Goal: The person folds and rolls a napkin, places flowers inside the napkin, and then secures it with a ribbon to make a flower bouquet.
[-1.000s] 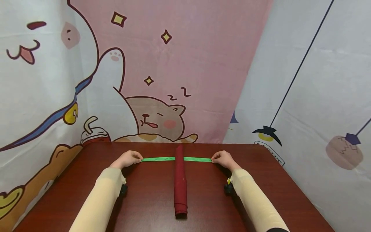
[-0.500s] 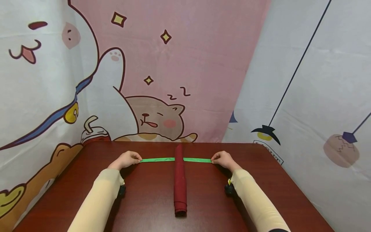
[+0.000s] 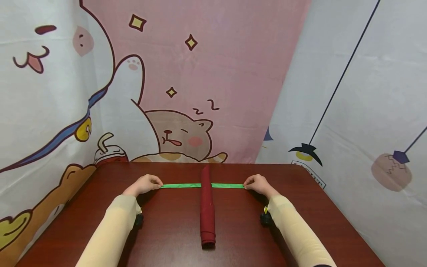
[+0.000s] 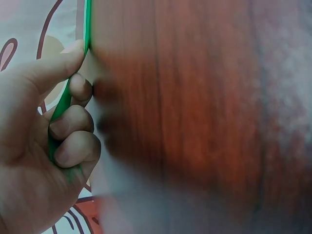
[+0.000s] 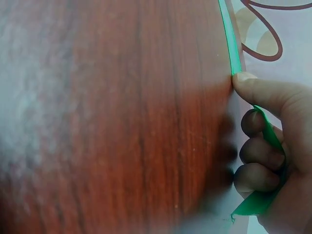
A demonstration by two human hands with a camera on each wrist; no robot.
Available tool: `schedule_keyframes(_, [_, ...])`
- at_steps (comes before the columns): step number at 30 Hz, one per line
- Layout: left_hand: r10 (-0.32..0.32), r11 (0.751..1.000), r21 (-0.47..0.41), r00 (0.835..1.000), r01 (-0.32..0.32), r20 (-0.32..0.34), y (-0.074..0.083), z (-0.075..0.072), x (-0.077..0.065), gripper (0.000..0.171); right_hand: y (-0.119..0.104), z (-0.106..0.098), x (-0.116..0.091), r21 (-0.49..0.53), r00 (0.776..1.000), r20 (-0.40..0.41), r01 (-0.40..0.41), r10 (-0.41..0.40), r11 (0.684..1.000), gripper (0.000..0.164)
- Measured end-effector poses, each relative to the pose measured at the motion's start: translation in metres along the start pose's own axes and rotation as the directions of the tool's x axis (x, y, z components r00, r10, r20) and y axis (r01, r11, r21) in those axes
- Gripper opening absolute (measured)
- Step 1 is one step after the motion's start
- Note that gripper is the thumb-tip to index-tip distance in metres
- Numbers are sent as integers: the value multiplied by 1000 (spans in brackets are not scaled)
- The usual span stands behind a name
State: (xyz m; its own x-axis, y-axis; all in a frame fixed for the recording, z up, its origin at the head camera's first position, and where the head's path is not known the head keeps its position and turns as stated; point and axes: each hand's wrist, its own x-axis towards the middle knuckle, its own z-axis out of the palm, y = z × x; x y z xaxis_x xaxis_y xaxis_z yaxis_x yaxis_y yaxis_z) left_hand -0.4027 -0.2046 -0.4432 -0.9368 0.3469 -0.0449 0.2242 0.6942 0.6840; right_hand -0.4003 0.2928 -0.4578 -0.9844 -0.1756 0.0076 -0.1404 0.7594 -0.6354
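Note:
A dark red roll (image 3: 207,215), perhaps of cloth, lies lengthwise down the middle of the table. A green ribbon (image 3: 181,185) runs crosswise near its far end, passing beneath it and stretched out to both sides. My left hand (image 3: 145,184) pinches one end between thumb and index finger, and in the left wrist view the ribbon's tail (image 4: 59,109) trails through the curled fingers. At the other end, my right hand (image 3: 258,185) pinches the ribbon likewise. Its loose tail (image 5: 256,204) hangs through the palm in the right wrist view. The stretch under the roll is hidden.
The brown wooden table (image 3: 173,230) reaches back to a cartoon-printed curtain (image 3: 240,74), which also runs along both sides. Dark wrist devices (image 3: 265,219) sit under the cream sleeves (image 3: 295,230).
The ribbon has shifted slightly toward me along the roll and looks straighter. My left hand has edged a little left. Both hands keep their pinch, and the roll stays in place.

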Motion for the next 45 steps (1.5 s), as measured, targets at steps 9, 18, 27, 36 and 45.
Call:
schedule_keyframes(9, [1,1000,-8,1000,-1,12,-1,1,-5,9,1,-1,-5,2,999,24,38,-38,999,6])
schedule_keyframes(18, [13,999,-37,1000,-12,21,1,1,-12,9,1,-4,-9,-1,998,33,46,-46,999,4])
schedule_keyframes(27, [28,999,-37,999,-27,27,2,2,-18,7,2,-4,-16,-2,996,44,75,-75,997,5])
schedule_keyframes(36, [62,998,-20,997,-62,38,3,2,-24,7,3,-3,-24,6,994,57,93,-93,996,4])
schedule_keyframes(45, [72,997,-6,996,-72,57,3,3,-31,6,4,-5,-33,37,991,81,101,-104,994,5])
